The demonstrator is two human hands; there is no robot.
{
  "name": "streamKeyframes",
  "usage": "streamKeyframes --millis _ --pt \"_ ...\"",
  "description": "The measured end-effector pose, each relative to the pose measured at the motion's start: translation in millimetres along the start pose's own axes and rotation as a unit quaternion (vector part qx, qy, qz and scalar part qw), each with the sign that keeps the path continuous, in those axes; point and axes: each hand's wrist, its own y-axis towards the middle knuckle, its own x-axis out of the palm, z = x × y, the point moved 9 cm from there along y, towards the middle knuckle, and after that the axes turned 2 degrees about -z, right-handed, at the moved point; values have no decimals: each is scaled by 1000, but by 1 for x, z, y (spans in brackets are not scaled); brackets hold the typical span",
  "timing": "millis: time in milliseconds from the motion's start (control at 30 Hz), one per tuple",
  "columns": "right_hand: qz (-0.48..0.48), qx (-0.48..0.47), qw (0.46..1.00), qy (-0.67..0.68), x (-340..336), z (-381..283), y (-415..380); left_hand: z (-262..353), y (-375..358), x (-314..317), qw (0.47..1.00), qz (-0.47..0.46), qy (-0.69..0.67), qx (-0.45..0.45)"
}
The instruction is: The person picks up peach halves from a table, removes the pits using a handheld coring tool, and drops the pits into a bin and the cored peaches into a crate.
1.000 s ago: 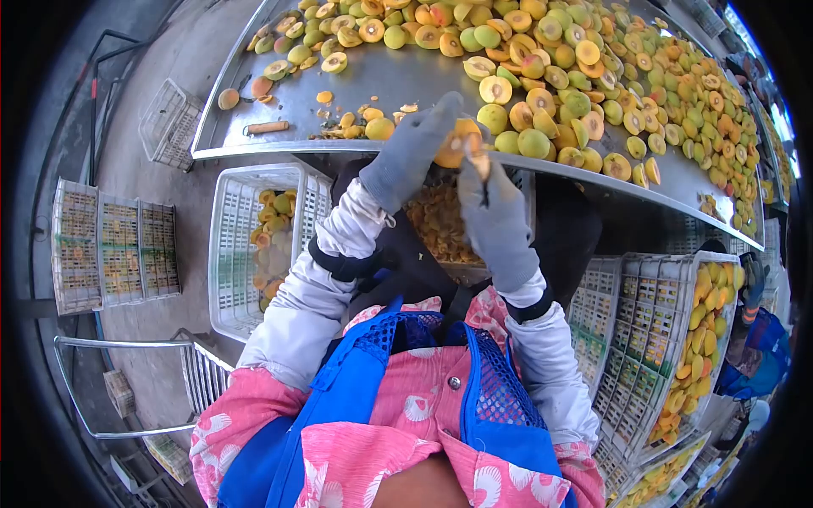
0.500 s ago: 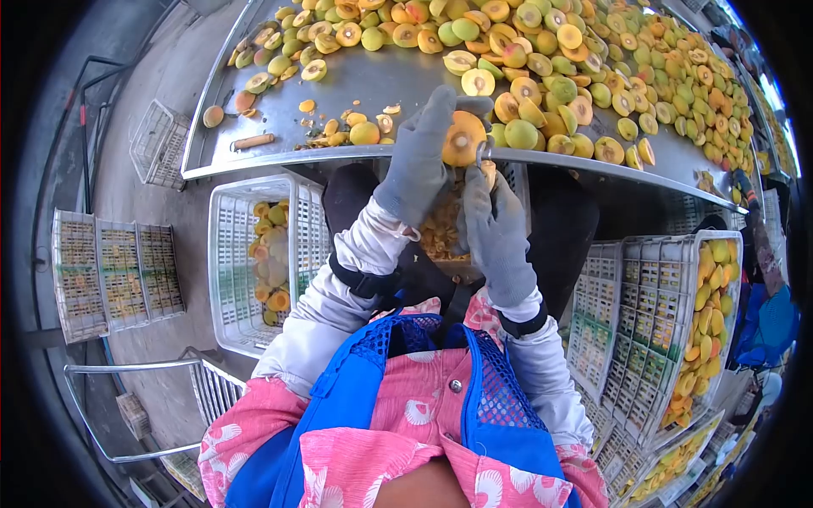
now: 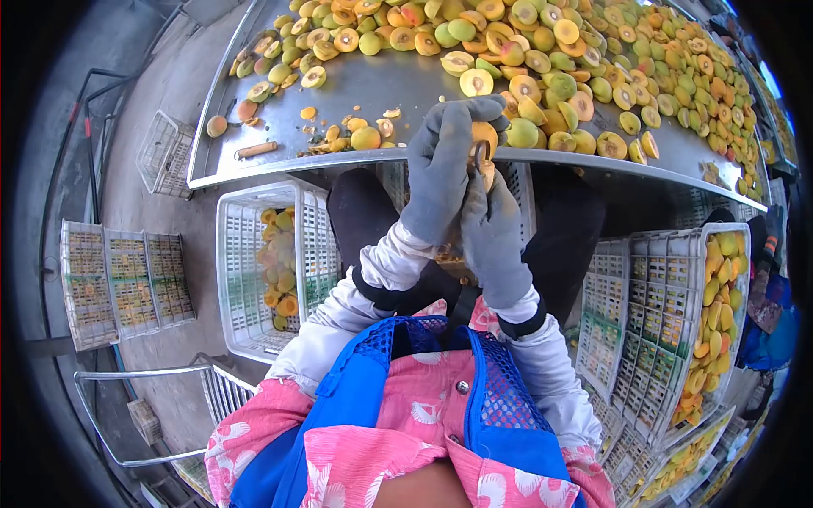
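In a grey glove, my left hand point(image 3: 440, 165) is closed round a halved orange fruit point(image 3: 483, 135) just over the table's near edge. My right hand point(image 3: 494, 233), gloved too, grips the wooden handle of a small pitting tool point(image 3: 484, 166). The tool's dark metal loop lies against the fruit's cut face; its tip is hard to make out. Beyond the hands, many halved and whole yellow-green fruits point(image 3: 542, 85) are heaped on the metal table point(image 3: 406, 85).
A second wooden-handled tool point(image 3: 257, 150) lies at the table's left, near small scraps. Below stands a white crate point(image 3: 241, 326) with fruit halves; at right is a fuller crate point(image 3: 652, 330). More crates point(image 3: 123, 284) stand far left. A co-worker's sleeve point(image 3: 766, 296) shows at the right edge.
My left hand has turned and wrapped further over the fruit, hiding more of its cut face. The whole view has shifted slightly.
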Motion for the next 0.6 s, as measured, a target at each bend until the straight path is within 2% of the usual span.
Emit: streamKeyframes --millis 100,167,200,233,267,300,367,400,467,500,567,600 --pt "10 15 999 52 -2 -2 -2 10 -3 6 999 -20 10 41" --pt "-39 28 998 47 5 3 -1 16 -2 8 990 -51 96 85" --pt "-35 29 998 48 3 1 -2 16 -2 6 991 -54 96 82" --pt "-80 144 977 134 11 12 -7 17 -3 10 985 -88 125 84" --pt "-124 256 934 218 21 20 -18 18 -5 15 977 -122 154 86" --pt "-121 258 933 222 19 16 -20 18 -6 17 976 -124 157 82" --pt "-144 315 903 252 22 16 -27 10 -3 18 991 -100 82 -17" --pt "-144 314 904 252 22 16 -26 13 -1 20 991 -101 82 -16" --pt "-127 307 899 284 22 18 -23 3 2 14 992 -63 25 -105" --pt "-128 307 899 284 22 17 -24 2 2 14 992 -62 25 -104" --pt "-145 302 899 282 26 15 -28 3 2 10 961 -71 258 -64" --pt "-145 305 898 282 20 12 -27 2 2 7 961 -69 259 -67"
